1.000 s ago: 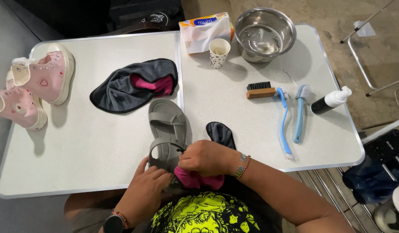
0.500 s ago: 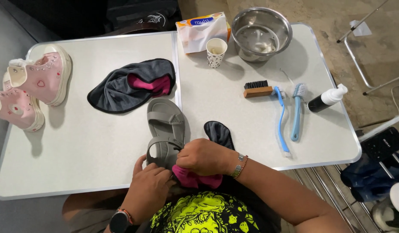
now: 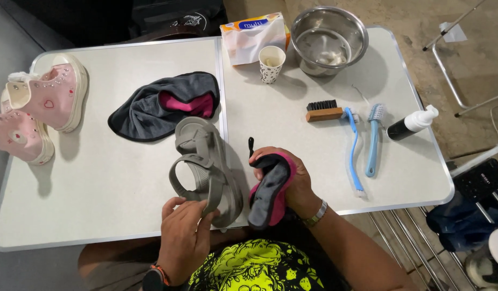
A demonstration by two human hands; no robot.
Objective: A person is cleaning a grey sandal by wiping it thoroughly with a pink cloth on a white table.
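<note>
A grey strap sandal (image 3: 204, 164) lies near the front edge of the white folding table (image 3: 98, 205), sole tilted toward me. My left hand (image 3: 183, 237) grips its heel end. Just to the right, my right hand (image 3: 292, 180) holds a folded grey and pink cloth (image 3: 267, 191) upright beside the sandal; the cloth and the sandal look close but apart. A second grey and pink cloth (image 3: 160, 105) lies spread out behind the sandal.
Two pink high-top shoes (image 3: 36, 110) stand at the left edge. At the back are a tissue pack (image 3: 251, 37), a paper cup (image 3: 271, 63) and a steel bowl (image 3: 328, 39). A wooden brush (image 3: 323, 111), two blue brushes (image 3: 364, 140) and a pump bottle (image 3: 411, 124) lie to the right.
My right hand has lifted off the sandal and drawn the cloth out to the right, holding it upright. My left hand now holds the sandal's heel alone.
</note>
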